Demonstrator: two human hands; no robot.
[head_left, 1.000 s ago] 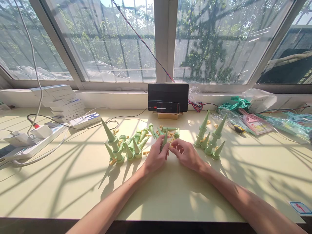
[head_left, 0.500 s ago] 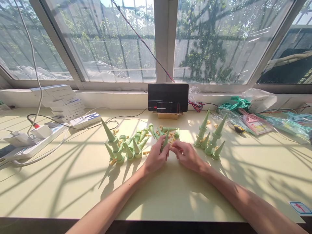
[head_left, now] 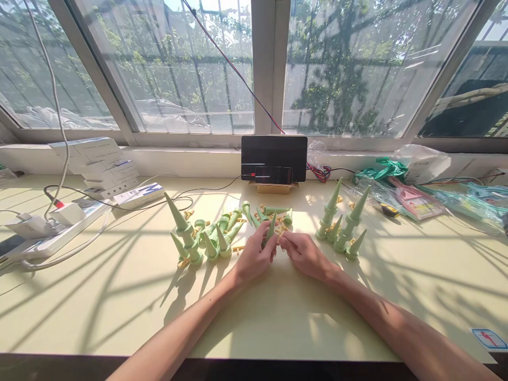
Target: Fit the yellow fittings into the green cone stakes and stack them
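Observation:
My left hand (head_left: 254, 259) is closed round a green cone-shaped plastic spike (head_left: 271, 227), which points up and away from me. My right hand (head_left: 304, 254) pinches at the spike's lower end with thumb and fingers; a small yellow part seems to be between them. Both hands rest at the middle of the pale yellow table (head_left: 119, 296). Behind my hands lies a loose pile of green spikes and small yellow pieces (head_left: 262, 214). Upright green spikes stand in a group at the left (head_left: 190, 243) and in another group at the right (head_left: 343, 222).
A black screen with a phone on a stand (head_left: 273, 164) sits by the window. At the left lie a power strip with cables (head_left: 51, 227) and stacked white boxes (head_left: 99, 164). Plastic bags and packets (head_left: 413, 185) lie at the right.
My right hand has drawn closer to the left one and tightened its pinch at the spike's base. The spike stays held in about the same place.

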